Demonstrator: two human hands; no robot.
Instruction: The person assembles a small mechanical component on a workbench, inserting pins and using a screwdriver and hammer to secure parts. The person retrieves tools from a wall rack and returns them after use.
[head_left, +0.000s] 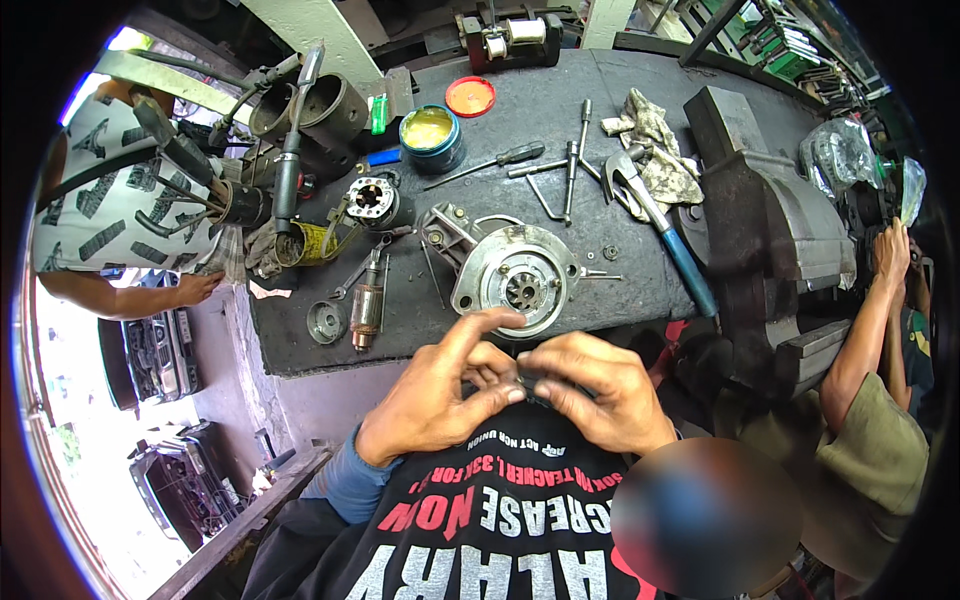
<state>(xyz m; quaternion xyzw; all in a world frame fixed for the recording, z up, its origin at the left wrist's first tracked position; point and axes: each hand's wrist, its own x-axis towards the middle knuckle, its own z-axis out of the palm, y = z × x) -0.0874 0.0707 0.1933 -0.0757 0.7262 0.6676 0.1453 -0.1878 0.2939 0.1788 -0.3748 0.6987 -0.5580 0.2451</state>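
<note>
Up close, left hand and right hand meet at chest, fingertips pinched together on tiny dark part, likely held near eyes because so small; cannot tell what part is. Just past hands, on dark bench: small motor core, round metal housing lying flat, blue-handled tool, big vise at right.

Both hands together at chest height, fingertips meeting.
Left hand with index finger stretched out, right hand curled, fingers of both pinched close on something small and dark.
</note>
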